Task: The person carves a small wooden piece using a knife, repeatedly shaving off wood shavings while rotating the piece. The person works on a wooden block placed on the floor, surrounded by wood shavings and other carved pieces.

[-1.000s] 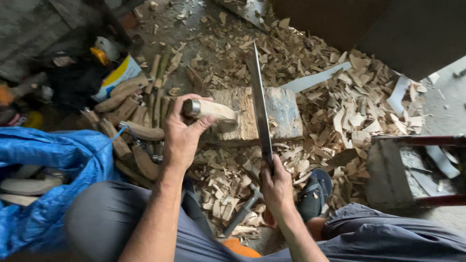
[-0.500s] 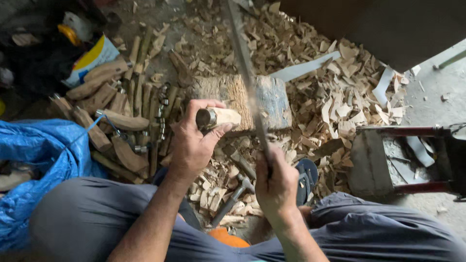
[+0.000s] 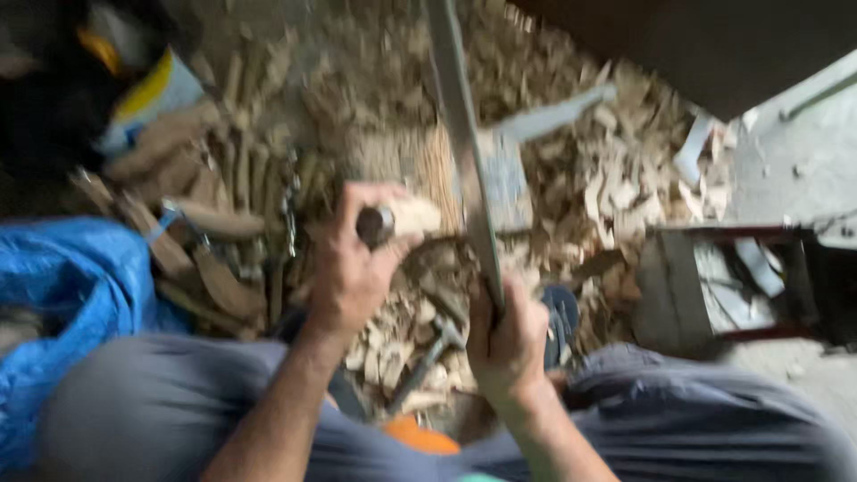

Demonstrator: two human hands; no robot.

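Fingers on both hands are clenched tight: the left hand point(image 3: 353, 268) is wrapped around a short wooden piece point(image 3: 397, 219) with a dark metal cap at one end, held just left of centre frame, and the right hand point(image 3: 507, 344) is gripped around the handle of a long blade point(image 3: 464, 152) that runs up to the top edge of the frame. The blade is raised, not seen touching the wood at this instant, though everything is pretty blurred.

Progress-wise, a lot of chopping looks to be done already, judging by the thick carpet of wood chips point(image 3: 625, 178) spread across the upper right. A chopping block point(image 3: 495, 174) is half buried under them at centre. 1 piece is in hand and looks only partly shaped at its pale end. A row of rough wooden blanks point(image 3: 219, 223) is stacked at left, so plenty seems left to be worked.

Containers: a blue bag point(image 3: 67, 295) is slumped at lower left, contents hidden. A boxy metal bin point(image 3: 683, 286) is parked at right, with what looks like a few scraps inside. A hammer point(image 3: 428, 357) is lying between the knees.
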